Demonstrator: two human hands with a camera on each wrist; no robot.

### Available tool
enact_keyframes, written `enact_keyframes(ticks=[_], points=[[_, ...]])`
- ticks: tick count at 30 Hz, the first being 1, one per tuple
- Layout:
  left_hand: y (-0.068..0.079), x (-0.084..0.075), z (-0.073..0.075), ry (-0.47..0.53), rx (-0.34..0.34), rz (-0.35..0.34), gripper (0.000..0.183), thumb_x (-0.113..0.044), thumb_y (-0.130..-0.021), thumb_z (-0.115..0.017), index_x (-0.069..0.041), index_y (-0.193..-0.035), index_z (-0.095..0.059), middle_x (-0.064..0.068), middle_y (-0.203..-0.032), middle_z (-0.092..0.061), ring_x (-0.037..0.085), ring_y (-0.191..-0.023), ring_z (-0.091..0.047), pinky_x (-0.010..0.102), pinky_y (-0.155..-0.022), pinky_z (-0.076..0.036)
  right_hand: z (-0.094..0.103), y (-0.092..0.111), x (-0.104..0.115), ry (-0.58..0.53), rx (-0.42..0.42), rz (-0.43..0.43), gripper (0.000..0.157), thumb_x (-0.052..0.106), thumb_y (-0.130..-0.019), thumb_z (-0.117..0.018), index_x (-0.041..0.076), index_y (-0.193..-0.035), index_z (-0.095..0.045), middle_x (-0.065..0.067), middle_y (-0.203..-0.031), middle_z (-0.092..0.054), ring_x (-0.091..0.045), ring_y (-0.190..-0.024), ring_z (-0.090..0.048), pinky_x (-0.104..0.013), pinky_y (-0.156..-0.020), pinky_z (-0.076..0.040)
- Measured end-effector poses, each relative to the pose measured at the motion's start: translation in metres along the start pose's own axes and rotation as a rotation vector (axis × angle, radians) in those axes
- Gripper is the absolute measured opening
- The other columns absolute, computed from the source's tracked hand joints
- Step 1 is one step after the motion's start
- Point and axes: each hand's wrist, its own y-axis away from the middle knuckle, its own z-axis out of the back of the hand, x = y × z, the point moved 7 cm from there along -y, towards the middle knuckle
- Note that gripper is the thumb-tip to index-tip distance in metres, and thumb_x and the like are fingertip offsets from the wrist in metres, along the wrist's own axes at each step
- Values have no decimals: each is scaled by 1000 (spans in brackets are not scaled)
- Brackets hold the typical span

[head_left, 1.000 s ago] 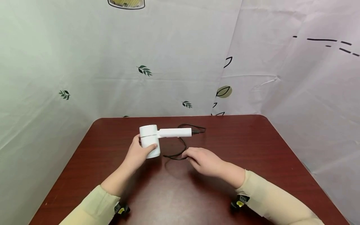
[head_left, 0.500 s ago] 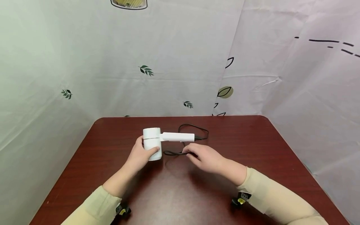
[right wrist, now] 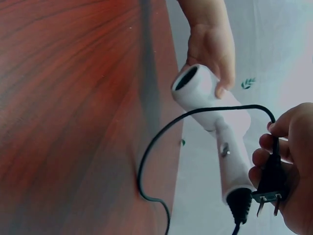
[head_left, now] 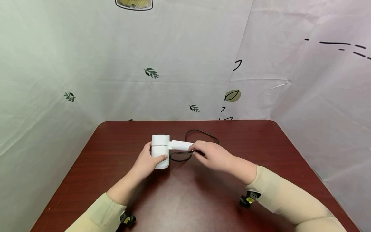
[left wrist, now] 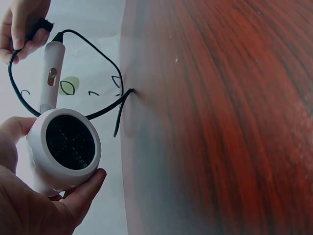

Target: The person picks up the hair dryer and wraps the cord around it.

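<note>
My left hand [head_left: 147, 162] grips a white hair dryer [head_left: 160, 151] by its barrel, the thumb across the near side. Its handle [right wrist: 232, 161], bearing a small metallic switch, points right toward my other hand. In the left wrist view the round dark grille [left wrist: 71, 142] faces the camera. My right hand [head_left: 213, 155] holds the black two-pin plug [right wrist: 271, 183], fingers curled about it and the cord pinched near the thumb. From the plug the black cord [right wrist: 161, 132] loops down to the tabletop. In the head view the right hand hides the handle's end.
A dark red-brown wooden table [head_left: 179, 199] lies under both hands. Behind it and along both sides hangs a pale sheet [head_left: 185, 64] with printed leaves. A dark wrist device [head_left: 127, 219] is strapped at the left sleeve and another wrist device [head_left: 250, 198] at the right.
The hair dryer has shifted right and slightly nearer in my left hand. My right hand has risen a little with the plug and now overlaps the handle's end in the head view.
</note>
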Motion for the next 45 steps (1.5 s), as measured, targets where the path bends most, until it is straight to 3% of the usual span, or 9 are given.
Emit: enact_keyframes(ticks=[7, 18, 29, 45], points=[[2, -1, -2, -14, 19, -21, 84, -26, -84, -78, -1, -148, -30, 18, -127, -54, 29, -109, -58, 43, -89, -50, 8, -8, -5, 10, -7, -11, 17, 10, -96, -61, 18, -109, -66, 10, -99, -63, -3, -84, -53, -25, -76, -48], [5, -1, -12, -32, 85, -53, 85, -24, -81, -81, -5, -148, -32, 13, -121, -57, 24, -103, -60, 40, -85, -51, 15, -15, -18, -18, 38, -106, 14, 19, -97, -64, 18, -110, -68, 10, -103, -66, -5, -89, -58, -31, -80, -50], [13, -8, -17, -52, 112, -97, 85, -22, -79, -82, -3, -147, -35, 13, -124, -58, 23, -102, -61, 41, -86, -50, 16, -19, -44, -102, 95, -220, 15, 17, -99, -60, 15, -112, -69, 7, -98, -64, -9, -84, -56, -32, -75, -48], [19, -8, -22, -42, 144, -86, 84, -21, -78, -82, -5, -147, -36, 10, -122, -58, 21, -101, -61, 39, -83, -51, 19, -18, -82, -124, 121, -351, 20, 22, -103, -54, 20, -119, -66, 1, -112, -66, -13, -96, -60, -38, -80, -49]])
